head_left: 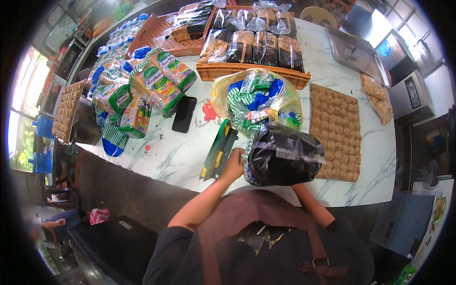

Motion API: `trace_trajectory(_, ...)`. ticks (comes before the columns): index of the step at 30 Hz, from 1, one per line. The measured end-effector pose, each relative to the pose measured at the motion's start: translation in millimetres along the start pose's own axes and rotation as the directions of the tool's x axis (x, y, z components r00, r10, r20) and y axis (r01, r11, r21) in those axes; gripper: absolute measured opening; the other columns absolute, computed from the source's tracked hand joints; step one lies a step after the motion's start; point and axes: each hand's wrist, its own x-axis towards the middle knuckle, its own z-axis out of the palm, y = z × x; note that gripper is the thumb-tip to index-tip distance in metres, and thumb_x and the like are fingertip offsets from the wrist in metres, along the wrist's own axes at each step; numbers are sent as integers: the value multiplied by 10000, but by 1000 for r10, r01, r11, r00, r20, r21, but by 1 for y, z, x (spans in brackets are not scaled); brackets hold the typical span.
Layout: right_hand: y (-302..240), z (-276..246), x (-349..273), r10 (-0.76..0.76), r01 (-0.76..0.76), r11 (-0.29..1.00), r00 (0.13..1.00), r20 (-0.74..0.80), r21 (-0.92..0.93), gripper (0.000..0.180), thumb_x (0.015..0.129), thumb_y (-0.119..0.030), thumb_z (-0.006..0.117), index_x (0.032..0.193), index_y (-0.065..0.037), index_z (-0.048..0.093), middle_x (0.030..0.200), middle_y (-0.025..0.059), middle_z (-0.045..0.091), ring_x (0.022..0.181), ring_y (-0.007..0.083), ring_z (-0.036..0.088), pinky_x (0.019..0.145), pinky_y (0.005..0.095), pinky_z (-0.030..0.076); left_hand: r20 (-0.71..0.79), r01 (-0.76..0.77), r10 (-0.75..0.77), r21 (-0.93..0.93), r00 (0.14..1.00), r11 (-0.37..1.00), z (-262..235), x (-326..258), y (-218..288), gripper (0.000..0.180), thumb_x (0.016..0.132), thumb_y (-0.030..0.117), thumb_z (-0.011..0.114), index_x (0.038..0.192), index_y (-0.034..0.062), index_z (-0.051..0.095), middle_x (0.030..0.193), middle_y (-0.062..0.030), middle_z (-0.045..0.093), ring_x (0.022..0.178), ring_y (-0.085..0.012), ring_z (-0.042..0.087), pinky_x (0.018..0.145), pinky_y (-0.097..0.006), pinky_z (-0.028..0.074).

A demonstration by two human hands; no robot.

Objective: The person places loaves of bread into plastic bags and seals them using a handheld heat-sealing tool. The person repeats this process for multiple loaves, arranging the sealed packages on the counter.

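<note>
In front of me I hold a bagged loaf [285, 156] in clear plastic with a large black panel, lying on its side above the table's near edge. My left hand [233, 164] is closed at its left end. My right hand is hidden behind the loaf; only the right forearm [311, 202] shows, reaching under it. Beside my left hand stands a narrow green and grey device [220, 152] with yellow parts, perhaps a bag sealer. Just beyond the loaf, a yellowish plastic bag [219, 92] holds crumpled green-striped and blue wrappers [254, 97].
Packed loaves in green wrappers [154, 85] pile up at left, near a black phone [184, 114] and red scraps [210, 110]. An orange crate [251, 70] of black-labelled loaves stands behind. At right lie a slab of brown buns [335, 133], bagged buns [376, 99] and a metal tray [356, 52].
</note>
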Motion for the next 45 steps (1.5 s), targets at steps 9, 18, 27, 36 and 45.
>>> trace_trajectory(9,-69,-34,-9,-115,102,981,991,73,165,653,882,-279,687,1425,-77,386,1417,92,432,1304,227,404,1130,413,278,82,-421,496,-422,864,803,-30,-24,92,1190,602,407,871,1497,37,181,1543,-213,223,1439,-346,221,1165,-453,180)
trace_trajectory(18,24,50,-9,-70,68,997,993,98,25,674,892,-362,667,1454,-128,379,1503,100,354,1401,270,297,1165,435,194,425,-418,324,146,845,897,36,-1,-32,859,679,404,787,1403,113,428,1498,-206,296,1396,-391,233,1090,-582,194)
trace_trajectory(27,-8,9,-34,96,-98,988,995,26,119,878,697,-495,821,1396,-112,453,1443,117,434,1377,279,351,1150,428,227,428,-415,299,208,853,886,-20,-22,4,1434,446,466,934,1504,21,74,1503,-282,154,1393,-452,166,1142,-511,183)
trace_trajectory(36,8,58,-6,-95,93,990,995,-13,-105,580,875,-332,678,1371,-107,479,1407,122,465,1312,292,414,1112,442,284,331,-479,450,7,829,878,20,-2,-1,1170,574,390,873,1463,6,215,1437,-245,312,1310,-461,325,1091,-517,267)
trace_trajectory(45,31,50,-16,-7,-9,988,995,102,156,575,866,-329,678,1364,-111,491,1404,135,466,1309,315,415,1101,456,298,326,-546,470,197,820,815,33,3,-42,1102,629,419,822,1469,27,227,1455,-252,284,1337,-440,302,1092,-519,254)
